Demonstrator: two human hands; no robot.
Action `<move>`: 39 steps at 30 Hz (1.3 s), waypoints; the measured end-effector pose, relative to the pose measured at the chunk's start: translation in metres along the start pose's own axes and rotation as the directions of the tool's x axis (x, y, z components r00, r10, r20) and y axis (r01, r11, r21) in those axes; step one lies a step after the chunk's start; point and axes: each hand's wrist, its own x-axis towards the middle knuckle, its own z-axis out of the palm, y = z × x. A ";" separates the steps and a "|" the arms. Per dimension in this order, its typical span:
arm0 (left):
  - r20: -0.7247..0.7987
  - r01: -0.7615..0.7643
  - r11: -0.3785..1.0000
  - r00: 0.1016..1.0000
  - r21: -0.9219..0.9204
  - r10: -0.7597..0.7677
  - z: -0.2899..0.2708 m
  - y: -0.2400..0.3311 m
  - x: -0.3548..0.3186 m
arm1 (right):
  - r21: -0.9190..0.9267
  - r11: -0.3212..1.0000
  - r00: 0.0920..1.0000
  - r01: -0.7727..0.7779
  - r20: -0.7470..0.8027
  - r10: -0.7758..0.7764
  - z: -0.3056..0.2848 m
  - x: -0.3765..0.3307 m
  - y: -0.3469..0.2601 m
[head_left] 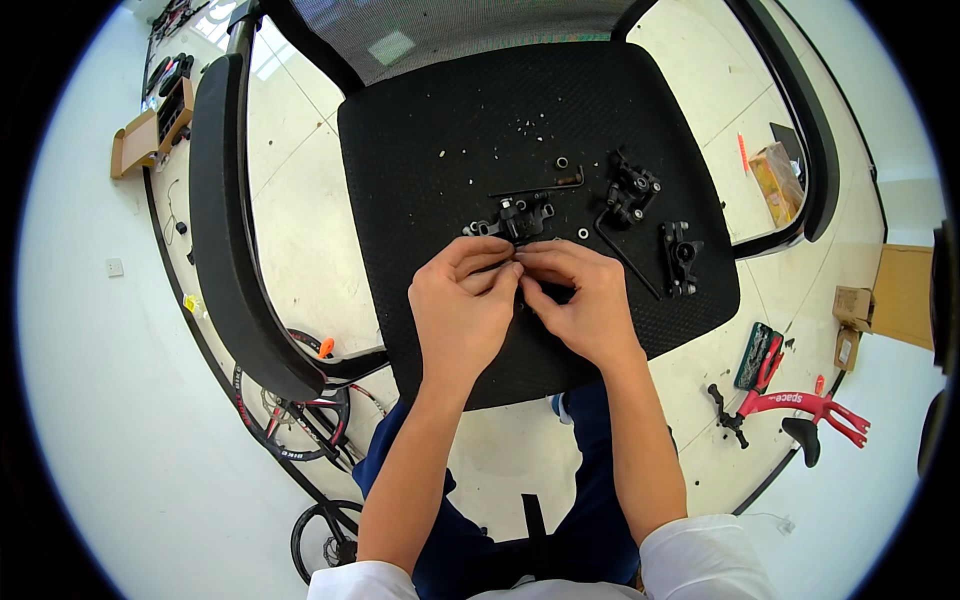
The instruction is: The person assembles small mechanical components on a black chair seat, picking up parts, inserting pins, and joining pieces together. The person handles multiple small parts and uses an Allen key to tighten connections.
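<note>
My left hand (462,310) and my right hand (585,300) meet over the black chair seat (430,130), fingertips pinched together. Whatever they hold is small and hidden by the fingers. Just beyond the fingertips lies a black metal part with bolts (515,215), which looks like a bicycle brake caliper. Behind it rests an L-shaped hex key (535,189). To the right, a second black caliper (632,190) lies near another hex key (628,257). A third black caliper (681,258) sits by the seat's right edge. Two small rings, one dark (561,162) and one silvery (583,233), lie among them.
Black armrests flank the seat, the left one (222,220) long and padded. White crumbs (530,125) dot the seat. On the floor are bicycle wheels (290,410), a red bike frame (790,402), an open tool case (755,355) and cardboard boxes (853,305).
</note>
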 end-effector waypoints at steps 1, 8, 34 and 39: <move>0.015 0.022 0.999 1.000 0.031 -0.022 -0.001 0.004 0.000 | -0.007 1.000 1.000 -0.021 0.017 0.021 -0.001 0.000 0.001; 0.102 0.016 0.998 0.995 0.057 -0.022 -0.006 -0.008 0.008 | 0.123 0.947 0.954 -0.298 0.052 0.294 -0.006 0.001 0.006; 0.292 -0.417 0.854 0.897 0.312 0.332 -0.018 0.014 0.008 | 0.578 0.618 0.843 -0.533 0.296 0.450 -0.024 0.007 -0.004; 0.405 -0.269 0.859 0.911 0.435 0.081 -0.023 0.012 0.004 | 0.521 0.747 0.886 -0.413 0.038 0.462 -0.038 0.011 0.009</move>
